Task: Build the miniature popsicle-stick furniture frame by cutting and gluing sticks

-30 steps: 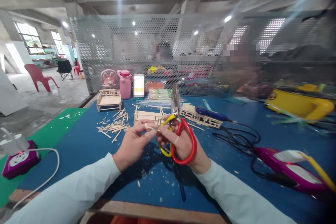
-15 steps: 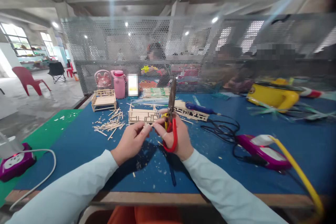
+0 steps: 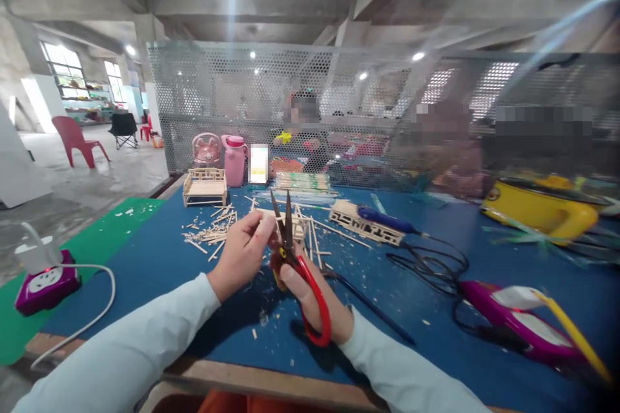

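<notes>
With the hands at the centre of the dial and twelve pointing away from the person, the mesh panel (image 3: 232, 90) is standing at twelve, closing off the far side of the table (image 3: 145, 271), likely to part it from the people beyond. At two, a wooden frame (image 3: 365, 227) is propping up the blue tool (image 3: 385, 218), perhaps to keep it off the tabletop. At about ten, the bench (image 3: 205, 188) is standing upright, well apart from the hands. Just beyond them, near twelve, the small model (image 3: 301, 227) is sitting partly hidden.

The right hand (image 3: 310, 303) is wrapping around the handles of the scissors (image 3: 289, 248), which are pointing toward twelve between the two hands, their blades standing apart. The left hand (image 3: 242, 251) is pinching thumb and fingertips together beside the blades; I cannot tell whether anything is between them. Towards ten, loose sticks (image 3: 213, 232) are lying in a heap, probably for easy reach.

Among the containers, the yellow pot (image 3: 527, 210) is resting between two and three, its inside hidden. At eleven, the pink bottle (image 3: 235, 164) is standing capped, concealing its contents. Near twelve, the clear bag (image 3: 303, 182) is holding bundled pale sticks.
</notes>
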Demonstrator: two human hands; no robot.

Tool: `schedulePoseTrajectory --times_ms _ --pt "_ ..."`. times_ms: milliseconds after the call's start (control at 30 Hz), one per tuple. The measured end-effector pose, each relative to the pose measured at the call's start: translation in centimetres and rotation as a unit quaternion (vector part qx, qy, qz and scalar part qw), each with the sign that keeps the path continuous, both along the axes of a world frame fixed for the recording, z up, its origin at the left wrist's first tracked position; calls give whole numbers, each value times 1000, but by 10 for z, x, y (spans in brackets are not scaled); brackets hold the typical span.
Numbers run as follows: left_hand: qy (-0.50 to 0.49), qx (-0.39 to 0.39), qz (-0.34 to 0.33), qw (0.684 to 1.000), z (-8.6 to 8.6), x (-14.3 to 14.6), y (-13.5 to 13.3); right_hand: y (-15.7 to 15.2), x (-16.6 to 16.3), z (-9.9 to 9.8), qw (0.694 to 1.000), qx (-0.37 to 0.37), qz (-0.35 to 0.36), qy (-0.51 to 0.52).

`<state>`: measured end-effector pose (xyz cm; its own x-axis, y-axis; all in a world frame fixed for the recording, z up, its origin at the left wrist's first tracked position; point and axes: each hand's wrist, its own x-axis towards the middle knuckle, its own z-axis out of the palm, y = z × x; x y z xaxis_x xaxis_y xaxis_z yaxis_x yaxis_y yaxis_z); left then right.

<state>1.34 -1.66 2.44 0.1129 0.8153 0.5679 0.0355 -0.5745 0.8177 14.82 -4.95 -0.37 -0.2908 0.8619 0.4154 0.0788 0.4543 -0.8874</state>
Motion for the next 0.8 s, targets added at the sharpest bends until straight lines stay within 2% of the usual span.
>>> schedulePoseTrajectory --times_ms 267,500,667,800 --pt "7 -4 -12 1000 -2 1 -1 2 2 -3 998 56 23 3" --pt "73 55 5 996 -2 -4 -2 4 7 -10 998 65 17 -6" --pt "91 77 -7 993 0 -5 -2 4 5 -6 997 75 25 15" --pt "129 113 8 985 1 -7 -2 -1 2 2 999 50 -22 -6"
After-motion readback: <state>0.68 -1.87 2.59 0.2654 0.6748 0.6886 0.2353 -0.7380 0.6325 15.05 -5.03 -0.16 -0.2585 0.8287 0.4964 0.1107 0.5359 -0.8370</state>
